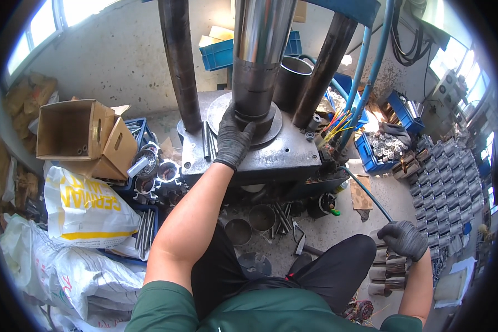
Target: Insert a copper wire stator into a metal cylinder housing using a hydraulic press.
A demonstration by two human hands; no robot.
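At the steel tabletop of a press, a gloved left hand, thumb apart from fingers, lies against the near left side of a dark metal cylinder standing on a round plate below the polished ram; whether it grips cannot be told. Well apart from the cylinder, lower right, the gloved right hand is closed around a slim blue lever.

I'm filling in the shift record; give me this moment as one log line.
left hand: gloved, against dark cylinder below shiny column; right hand: gloved, closed on blue rod; left side: cardboard box
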